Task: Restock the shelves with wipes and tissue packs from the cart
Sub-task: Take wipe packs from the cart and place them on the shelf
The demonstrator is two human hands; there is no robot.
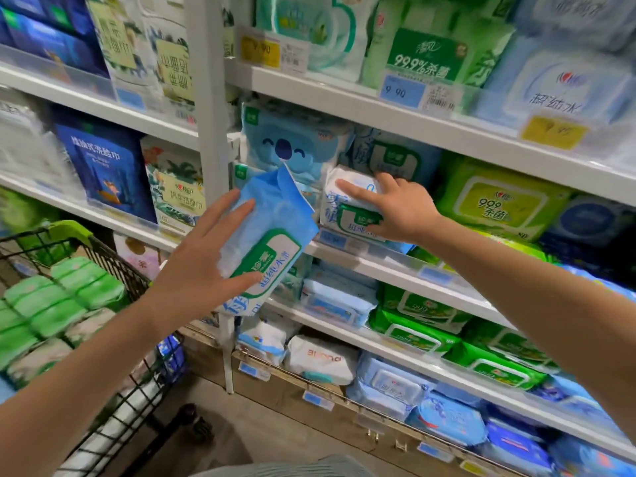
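- Many green tissue packs (69, 297) lie stacked in the wire cart (103, 256) at far left.
- One left hand (203, 266), fingers spread nearly straight and thumb underneath, holds a blue wipes pack (272, 222) tilted in the air just before the shelf (378, 266).
- One right hand (402, 211) clasps a white wipes pack (347, 208) between index finger and thumb; this pack stands on the shelf, beside a koala-print pack (292, 146).
- Further right sits a green wipes pack (499, 201).
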